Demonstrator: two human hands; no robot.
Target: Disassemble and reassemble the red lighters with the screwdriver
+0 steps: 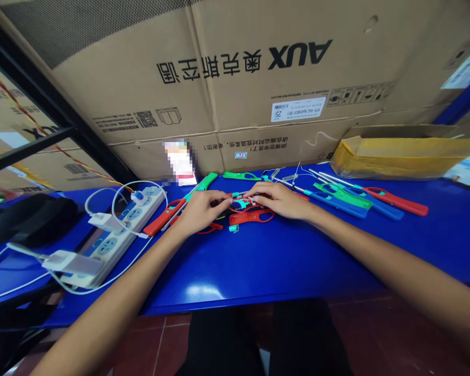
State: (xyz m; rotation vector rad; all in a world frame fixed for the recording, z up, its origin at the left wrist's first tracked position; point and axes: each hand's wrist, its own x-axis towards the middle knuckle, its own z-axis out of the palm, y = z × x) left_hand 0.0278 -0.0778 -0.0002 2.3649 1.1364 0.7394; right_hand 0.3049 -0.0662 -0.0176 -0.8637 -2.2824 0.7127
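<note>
Both hands meet over a small red and teal lighter part (242,202) near the middle of the blue table. My left hand (204,209) pinches its left end, fingers together. From the other side my right hand (276,199) holds it between thumb and curled fingers. Just below lies a red lighter shell half (247,217), with a small teal piece (234,228) beside it. Left of my left hand are a red lighter (165,216) and a green one (208,181). Another green shell (238,176) lies behind the hands.
Blue lighters (339,203) and a red lighter (399,200) lie at right, before an open yellow-taped box (411,156). At left, a power strip (117,235) carries chargers and white cables. A lit phone (180,163) leans on a large carton (235,99) at the back.
</note>
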